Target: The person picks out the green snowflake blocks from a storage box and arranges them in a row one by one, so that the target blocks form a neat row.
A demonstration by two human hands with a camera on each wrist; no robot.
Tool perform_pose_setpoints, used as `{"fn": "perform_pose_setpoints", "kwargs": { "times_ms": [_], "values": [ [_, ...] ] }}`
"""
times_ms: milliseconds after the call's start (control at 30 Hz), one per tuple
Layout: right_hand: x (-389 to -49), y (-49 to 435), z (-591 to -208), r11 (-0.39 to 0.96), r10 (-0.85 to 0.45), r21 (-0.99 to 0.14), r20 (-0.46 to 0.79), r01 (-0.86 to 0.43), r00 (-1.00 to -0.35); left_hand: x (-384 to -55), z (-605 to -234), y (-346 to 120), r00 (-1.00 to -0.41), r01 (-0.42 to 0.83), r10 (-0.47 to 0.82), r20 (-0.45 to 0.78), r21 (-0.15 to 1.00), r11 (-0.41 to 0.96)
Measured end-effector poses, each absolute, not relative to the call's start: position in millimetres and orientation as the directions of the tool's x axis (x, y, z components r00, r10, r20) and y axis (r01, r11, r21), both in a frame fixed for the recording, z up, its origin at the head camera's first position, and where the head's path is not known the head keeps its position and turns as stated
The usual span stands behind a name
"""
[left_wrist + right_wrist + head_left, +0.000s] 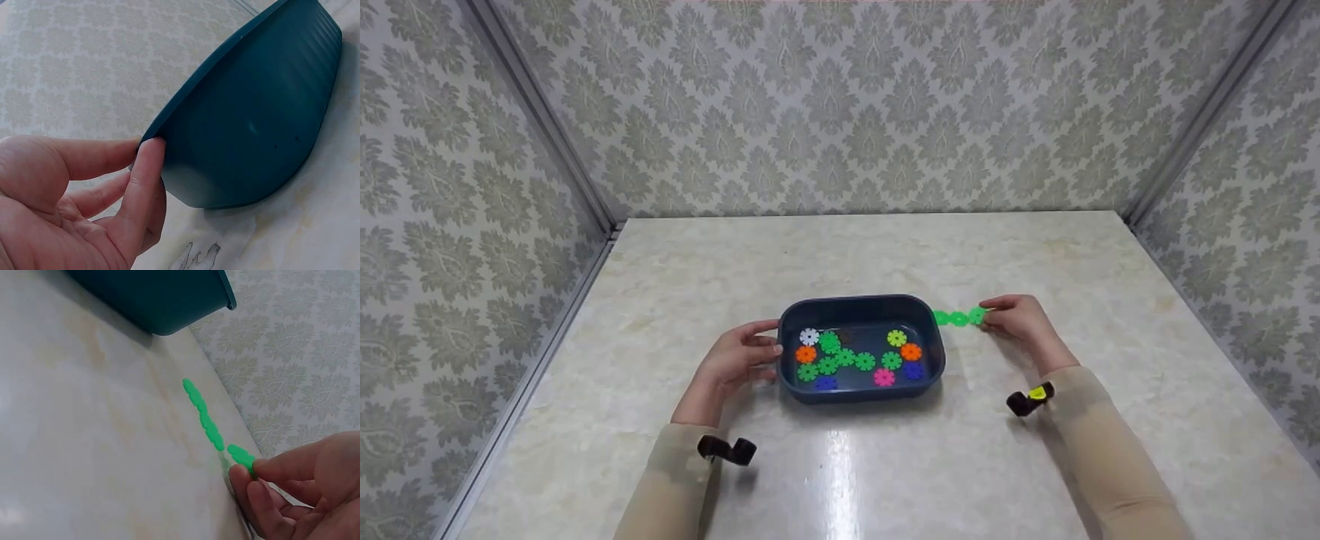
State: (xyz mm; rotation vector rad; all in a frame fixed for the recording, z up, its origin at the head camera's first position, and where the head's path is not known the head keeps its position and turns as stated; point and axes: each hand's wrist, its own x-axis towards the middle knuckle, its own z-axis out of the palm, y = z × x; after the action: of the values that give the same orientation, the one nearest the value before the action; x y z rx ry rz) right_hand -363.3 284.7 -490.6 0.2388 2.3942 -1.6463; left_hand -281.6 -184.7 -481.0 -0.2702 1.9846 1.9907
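My left hand [733, 358] is at the left end of a dark blue plastic basin [253, 112], gripping it at the rim with thumb and fingertips. Inside the basin lie loose snowflake discs: a white disc [809, 337], an orange disc [806, 354], a pink disc [884, 377] and several green ones, some overlapping. To the basin's right, my right hand [1020, 321] pinches a green snowflake disc [241, 454] between thumb and fingers. Two more green discs [203, 415] stretch in a line from it toward the basin, low over the tabletop.
The basin stands on a pale marbled table [870, 255]. Patterned wall panels [832, 105] close off the back and both sides. A black wrist mount [727, 450] sits on the left sleeve, another black mount [1027, 401] on the right.
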Motion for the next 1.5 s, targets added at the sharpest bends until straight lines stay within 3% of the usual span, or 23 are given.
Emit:
{"fn": "perform_pose_setpoints", "kwargs": {
  "times_ms": [1000,1500],
  "values": [
    [-365.6,286.6,-484.2,0.471,0.038,-0.826,-0.331,0.309,-0.943,-282.3,-481.2,-185.0,-0.934,-0.342,0.096,-0.343,0.939,0.026],
    [-355.9,282.9,-470.2,0.498,-0.003,-0.838,-0.259,0.223,-0.966,-281.6,-480.9,-185.1,-0.935,-0.336,0.113,-0.335,0.942,0.013]
  ]
}}
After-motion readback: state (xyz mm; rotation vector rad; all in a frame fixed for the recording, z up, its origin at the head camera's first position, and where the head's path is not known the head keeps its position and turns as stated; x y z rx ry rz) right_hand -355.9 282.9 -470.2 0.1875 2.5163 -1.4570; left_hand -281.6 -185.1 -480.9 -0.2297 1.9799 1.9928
